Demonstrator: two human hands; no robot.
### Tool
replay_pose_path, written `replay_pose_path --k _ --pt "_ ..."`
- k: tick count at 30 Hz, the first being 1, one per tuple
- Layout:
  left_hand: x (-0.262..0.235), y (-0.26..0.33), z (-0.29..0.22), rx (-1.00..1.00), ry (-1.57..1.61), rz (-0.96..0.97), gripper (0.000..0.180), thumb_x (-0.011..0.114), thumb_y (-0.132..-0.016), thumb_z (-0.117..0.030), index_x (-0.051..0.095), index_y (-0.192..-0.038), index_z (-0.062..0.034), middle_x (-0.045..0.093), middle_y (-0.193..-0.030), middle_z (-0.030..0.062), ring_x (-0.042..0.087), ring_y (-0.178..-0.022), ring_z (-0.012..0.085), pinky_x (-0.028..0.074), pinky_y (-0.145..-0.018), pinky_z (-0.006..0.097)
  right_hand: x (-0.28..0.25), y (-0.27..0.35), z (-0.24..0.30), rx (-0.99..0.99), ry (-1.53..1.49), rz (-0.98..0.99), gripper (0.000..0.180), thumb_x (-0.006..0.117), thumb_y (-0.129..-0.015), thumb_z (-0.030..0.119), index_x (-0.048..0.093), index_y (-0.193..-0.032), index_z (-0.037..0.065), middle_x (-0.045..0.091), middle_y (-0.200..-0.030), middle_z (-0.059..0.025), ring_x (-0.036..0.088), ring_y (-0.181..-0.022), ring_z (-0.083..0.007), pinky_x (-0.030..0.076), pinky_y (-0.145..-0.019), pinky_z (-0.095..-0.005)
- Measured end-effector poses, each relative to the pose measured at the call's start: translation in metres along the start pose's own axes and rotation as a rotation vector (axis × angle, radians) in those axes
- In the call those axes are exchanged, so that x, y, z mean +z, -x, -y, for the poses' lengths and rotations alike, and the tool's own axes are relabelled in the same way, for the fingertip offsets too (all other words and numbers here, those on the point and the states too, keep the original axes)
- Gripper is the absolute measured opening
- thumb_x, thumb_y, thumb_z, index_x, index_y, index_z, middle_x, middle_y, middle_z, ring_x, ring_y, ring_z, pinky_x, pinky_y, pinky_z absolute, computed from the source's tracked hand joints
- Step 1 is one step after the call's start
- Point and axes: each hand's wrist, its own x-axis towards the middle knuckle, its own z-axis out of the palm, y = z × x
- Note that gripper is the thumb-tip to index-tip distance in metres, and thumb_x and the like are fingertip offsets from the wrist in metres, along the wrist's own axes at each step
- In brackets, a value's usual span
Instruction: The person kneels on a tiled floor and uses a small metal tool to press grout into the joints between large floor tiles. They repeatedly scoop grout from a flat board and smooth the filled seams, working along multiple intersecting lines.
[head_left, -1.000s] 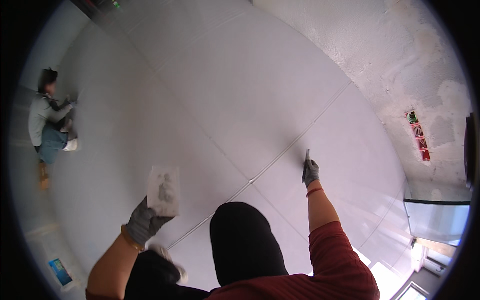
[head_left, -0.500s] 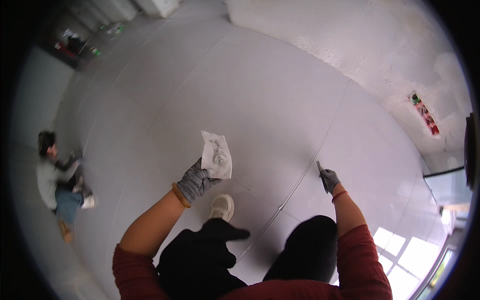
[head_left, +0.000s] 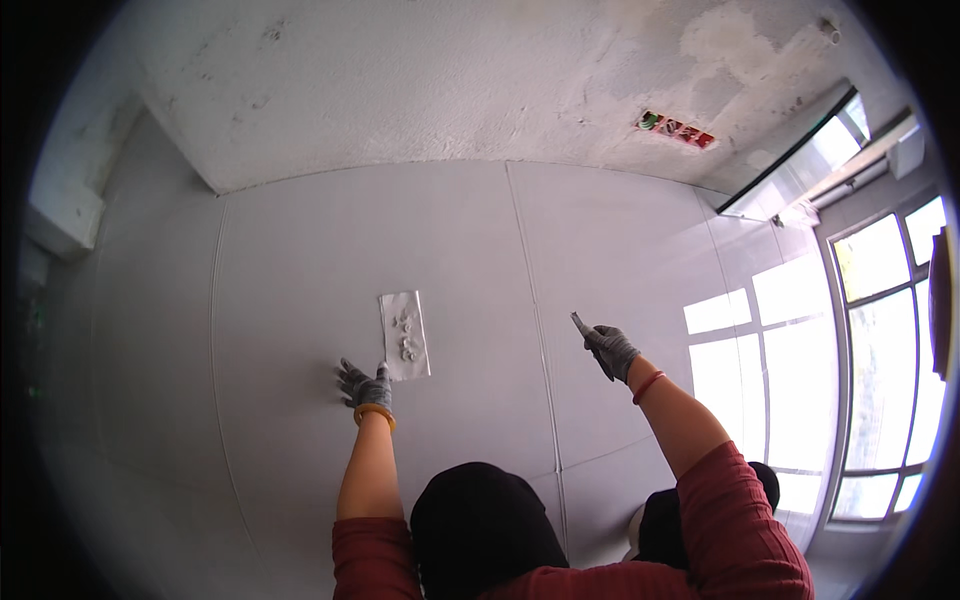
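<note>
A person crouches over a floor [head_left: 300, 300] of large, smooth, pale grey tiles with thin joints. Since a second ago the view has swung from open floor and a distant seated worker to the far wall [head_left: 450, 80], a rough, patchy plaster face; that worker is no longer in sight.

The left hand [head_left: 366, 386], in a grey knitted glove, has come down onto the tile with fingers spread, its grip pinching the near corner of a white rectangular sheet [head_left: 404, 335]. The sheet, carried in the air half a second ago, now looks to lie flat on the floor, with small grey blobs on it.

The right hand [head_left: 611, 350], also gloved, is clenched around a thin pointed tool [head_left: 581, 324], held just right of a tile joint [head_left: 535, 330]. This suggests work settling at this joint.
</note>
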Motion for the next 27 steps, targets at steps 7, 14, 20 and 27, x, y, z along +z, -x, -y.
replay_pose_path --k 7,14,20,27 --pt "-0.044 0.002 0.001 0.102 -0.551 0.460 0.138 0.064 -0.056 -0.081 -0.015 -0.148 -0.0167 -0.013 -0.155 0.0172 -0.008 -0.143 0.0385 0.009 -0.113 0.056 0.032 -0.024 0.056 0.055 -0.010 -0.098 0.043 0.061 -0.084 0.048 0.057 -0.074 0.006 0.041 -0.059 0.0018 0.034 -0.053 -0.0099 0.030 -0.048 -0.0285" --pt "-0.066 0.008 -0.036 0.048 -0.699 0.594 0.146 0.076 -0.052 -0.071 -0.018 -0.147 -0.0126 -0.020 -0.152 0.0213 -0.015 -0.140 0.0431 0.009 -0.112 0.057 0.030 -0.176 0.119 -0.032 0.073 -0.077 0.043 0.061 -0.083 0.047 0.058 -0.074 0.005 0.043 -0.056 0.0009 0.037 -0.050 -0.0113 0.032 -0.048 -0.0298" --pt "-0.045 0.001 -0.032 0.033 -0.771 0.616 0.147 0.076 -0.054 -0.069 -0.019 -0.145 -0.0048 -0.025 -0.148 0.0282 -0.021 -0.137 0.0460 0.006 -0.112 0.058 0.033 -0.346 0.151 -0.063 0.074 -0.093 0.042 0.058 -0.084 0.046 0.061 -0.078 0.005 0.045 -0.055 -0.0022 0.039 -0.047 -0.0156 0.035 -0.047 -0.0345" --pt "-0.031 -0.003 -0.026 -0.095 -0.634 0.568 0.147 0.081 -0.050 -0.065 -0.015 -0.147 -0.0111 -0.019 -0.151 0.0257 -0.017 -0.138 0.0475 0.006 -0.112 0.058 0.035 -0.414 0.164 0.094 0.121 -0.129 0.055 0.057 -0.084 0.059 0.062 -0.078 0.004 0.047 -0.055 -0.0034 0.037 -0.044 -0.0159 0.034 -0.045 -0.0350"
